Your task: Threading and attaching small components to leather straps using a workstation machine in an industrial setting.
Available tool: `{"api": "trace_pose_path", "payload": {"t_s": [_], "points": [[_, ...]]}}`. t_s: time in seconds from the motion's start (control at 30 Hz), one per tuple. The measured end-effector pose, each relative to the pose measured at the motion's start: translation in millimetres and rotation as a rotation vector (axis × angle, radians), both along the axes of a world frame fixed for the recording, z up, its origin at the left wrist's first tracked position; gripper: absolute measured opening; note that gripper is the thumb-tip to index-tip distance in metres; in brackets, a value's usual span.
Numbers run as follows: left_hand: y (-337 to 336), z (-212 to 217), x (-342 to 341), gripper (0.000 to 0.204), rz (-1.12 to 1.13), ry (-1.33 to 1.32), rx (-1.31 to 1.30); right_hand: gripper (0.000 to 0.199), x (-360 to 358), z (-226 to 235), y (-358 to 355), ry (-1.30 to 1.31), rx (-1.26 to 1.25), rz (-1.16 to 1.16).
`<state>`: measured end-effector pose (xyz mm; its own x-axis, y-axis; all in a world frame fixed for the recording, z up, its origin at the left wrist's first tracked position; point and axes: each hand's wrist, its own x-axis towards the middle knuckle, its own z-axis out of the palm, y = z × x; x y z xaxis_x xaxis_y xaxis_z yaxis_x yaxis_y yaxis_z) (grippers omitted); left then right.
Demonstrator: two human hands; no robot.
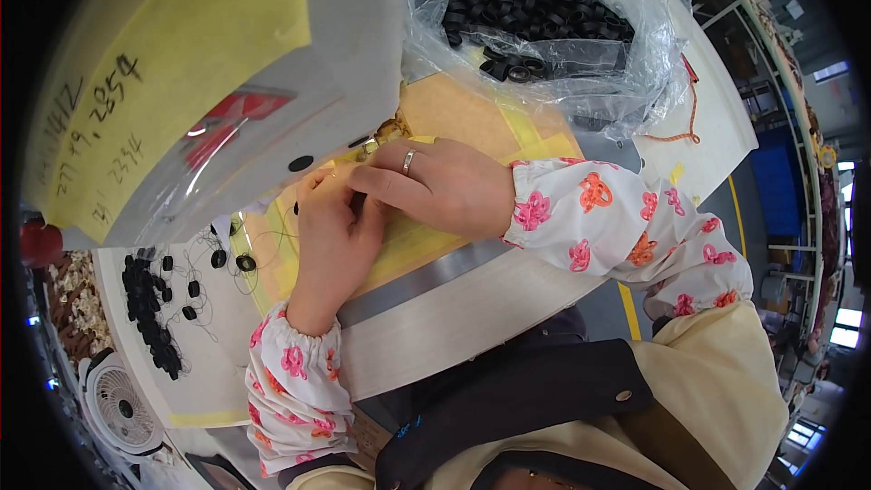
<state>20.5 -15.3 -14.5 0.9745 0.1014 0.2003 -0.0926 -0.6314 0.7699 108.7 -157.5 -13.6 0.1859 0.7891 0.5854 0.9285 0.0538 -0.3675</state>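
Where the left hand (331, 222) and right hand (445, 189) meet beside the machine (354, 32), fingers are bunched together, seemingly to steady something small; cannot tell what, if anything, they clamp. Black rings (145, 295) lie left on the desk (220, 367), presumably for easy reach. Yellow tape (227, 32) on the machine bears handwriting. Beyond, an open bag (655, 45) holds more rings (535, 0).

Small black rings (149, 313), matte and open-centred, lie heaped and scattered on the desk (218, 363) left of the left hand (331, 240), with many more piled in an open clear plastic bag (655, 63) beyond the right hand (445, 186).
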Motion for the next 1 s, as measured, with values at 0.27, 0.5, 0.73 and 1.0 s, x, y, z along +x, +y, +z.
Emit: {"api": "trace_pose_path", "payload": {"t_s": [0.27,0.5,0.73,1.0], "points": [[-3.5,0.0,4.7,0.016,0.127,0.075,-0.407,0.036,5.5,-11.2,6.4,0.300,0.117,0.046],[2.8,0.2,5.4,0.018,0.065,0.056,-0.266,0.035,6.9,-5.3,2.1,0.272,0.071,0.025],[5.3,-2.1,1.6,0.010,-0.030,0.056,-0.049,0.034,0.6,-0.9,-1.4,-0.147,-0.019,-0.006],[7.2,3.7,1.3,0.007,-0.083,0.040,-0.052,0.032,4.5,-1.2,-1.1,-0.126,0.001,0.008]]}}
